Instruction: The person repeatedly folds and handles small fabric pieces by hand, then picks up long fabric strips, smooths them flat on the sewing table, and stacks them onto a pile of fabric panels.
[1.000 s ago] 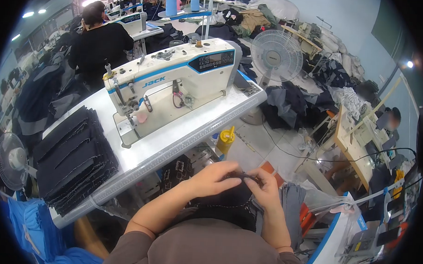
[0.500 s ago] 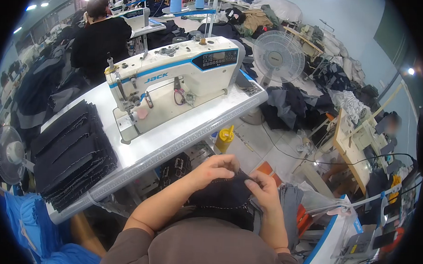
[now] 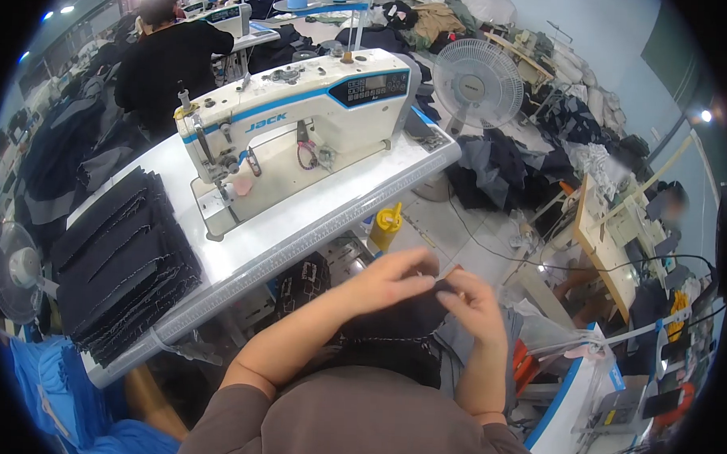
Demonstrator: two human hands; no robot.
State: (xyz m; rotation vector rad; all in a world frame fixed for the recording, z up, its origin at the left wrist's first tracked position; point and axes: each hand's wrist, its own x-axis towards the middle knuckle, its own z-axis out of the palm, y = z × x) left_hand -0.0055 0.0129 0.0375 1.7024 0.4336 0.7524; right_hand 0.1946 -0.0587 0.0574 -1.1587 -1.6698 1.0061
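Observation:
Over my lap, below the sewing table's front edge, my left hand (image 3: pixel 395 282) grips the upper edge of a dark fabric piece (image 3: pixel 396 319), thumb and fingers pinched on it. My right hand (image 3: pixel 474 304) pinches the same piece at its upper right corner, close beside the left fingertips. The cloth hangs down toward my lap, its lower edge showing a pale frayed line. Ahead stands a white and blue sewing machine (image 3: pixel 296 104) on a white table (image 3: pixel 300 213). A stack of dark fabric pieces (image 3: pixel 126 259) lies at the table's left end.
A yellow bottle (image 3: pixel 386 228) stands beyond my hands. Behind the table is a standing fan (image 3: pixel 477 85); another fan (image 3: pixel 24 267) is at the left. Blue cloth (image 3: pixel 57 388) hangs at lower left. A person in black (image 3: pixel 165 68) sits ahead. Gray fabric (image 3: pixel 495 344) lies right of my lap.
Both hands have shifted slightly up and right with the fabric, and their fingertips have come closer together along its upper edge. The view has tilted a little.

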